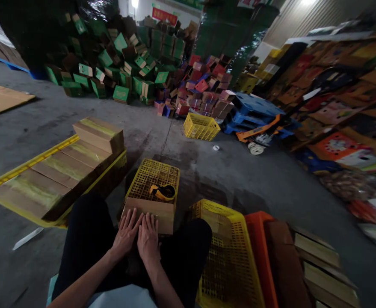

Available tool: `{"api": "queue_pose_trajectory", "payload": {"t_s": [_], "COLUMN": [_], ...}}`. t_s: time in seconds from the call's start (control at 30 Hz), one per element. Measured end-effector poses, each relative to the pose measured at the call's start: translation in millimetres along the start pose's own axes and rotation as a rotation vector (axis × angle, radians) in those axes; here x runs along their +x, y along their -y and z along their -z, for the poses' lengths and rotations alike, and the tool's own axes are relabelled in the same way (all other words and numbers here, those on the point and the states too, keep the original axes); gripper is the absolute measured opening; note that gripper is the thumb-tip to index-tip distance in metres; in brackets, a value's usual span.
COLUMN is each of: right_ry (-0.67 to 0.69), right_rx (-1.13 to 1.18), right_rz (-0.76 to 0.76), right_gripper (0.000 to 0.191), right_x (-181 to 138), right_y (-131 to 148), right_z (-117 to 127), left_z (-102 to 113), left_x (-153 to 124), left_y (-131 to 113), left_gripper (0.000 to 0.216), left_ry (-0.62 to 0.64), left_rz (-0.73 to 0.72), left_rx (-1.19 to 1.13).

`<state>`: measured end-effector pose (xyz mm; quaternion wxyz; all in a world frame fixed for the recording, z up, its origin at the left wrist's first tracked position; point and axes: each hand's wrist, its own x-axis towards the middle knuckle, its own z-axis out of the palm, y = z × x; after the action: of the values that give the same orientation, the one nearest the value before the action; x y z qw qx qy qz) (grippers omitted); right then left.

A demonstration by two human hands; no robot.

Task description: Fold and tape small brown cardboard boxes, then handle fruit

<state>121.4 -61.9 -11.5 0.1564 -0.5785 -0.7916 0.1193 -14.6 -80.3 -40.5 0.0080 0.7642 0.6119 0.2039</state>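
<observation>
Between my knees, a brown cardboard box (164, 214) rests on an upturned yellow plastic crate (146, 169). My left hand (129, 229) lies flat on the near side of the box, fingers stretched out. Beside it, my right hand (148, 235) is also flat on the box, the two hands nearly touching. Neither hand grasps anything. Just beyond the box, a yellow and black tape dispenser (163, 192) lies on the crate's mesh surface.
At left, a yellow crate (34, 160) holds several taped boxes (59, 171). A yellow basket (229, 214) and an orange crate (260, 231) stand at right. Farther off are a yellow crate (201, 127), a pallet jack (260, 134), blue pallets (255, 107) and piled green boxes (122, 94).
</observation>
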Motion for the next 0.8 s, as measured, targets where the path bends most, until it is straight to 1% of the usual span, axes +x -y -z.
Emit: {"api": "queue_pose_trajectory", "payload": {"t_s": [0.1, 0.2, 0.3, 0.37, 0.47, 0.53, 0.6, 0.7, 0.8], "right_ry": [-0.001, -0.005, -0.021, -0.039, -0.088, -0.118, -0.158, -0.223, -0.252], "right_rx": [0.005, -0.025, -0.085, -0.121, -0.155, -0.165, -0.174, -0.179, -0.149], "right_rz": [0.027, 0.033, -0.028, -0.068, -0.123, -0.123, -0.119, -0.103, -0.025], "right_gripper": [0.048, 0.047, 0.047, 0.048, 0.052, 0.055, 0.057, 0.059, 0.054], "right_x": [-1, -5, -12, -16, -21, -20, -15, -2, 13], "right_y": [-1, -11, -31, -48, -69, -76, -76, -69, -56], "right_z": [5, 14, 24, 28, 28, 25, 22, 18, 17], "left_z": [3, 11, 20, 25, 29, 29, 28, 24, 21], "left_x": [0, 1, 2, 1, 0, 1, 5, 13, 16], "left_y": [2, 1, 6, 12, 19, 19, 16, 11, 9], "left_gripper": [0.085, 0.086, 0.084, 0.083, 0.083, 0.082, 0.083, 0.087, 0.09], "left_ry": [0.034, 0.087, 0.127, 0.127, 0.11, 0.109, 0.108, 0.101, 0.093], "left_rz": [0.001, 0.032, 0.087, 0.119, 0.143, 0.16, 0.187, 0.208, 0.198], "left_rx": [-0.012, -0.019, -0.025, -0.022, -0.016, -0.009, 0.001, 0.016, 0.026]}}
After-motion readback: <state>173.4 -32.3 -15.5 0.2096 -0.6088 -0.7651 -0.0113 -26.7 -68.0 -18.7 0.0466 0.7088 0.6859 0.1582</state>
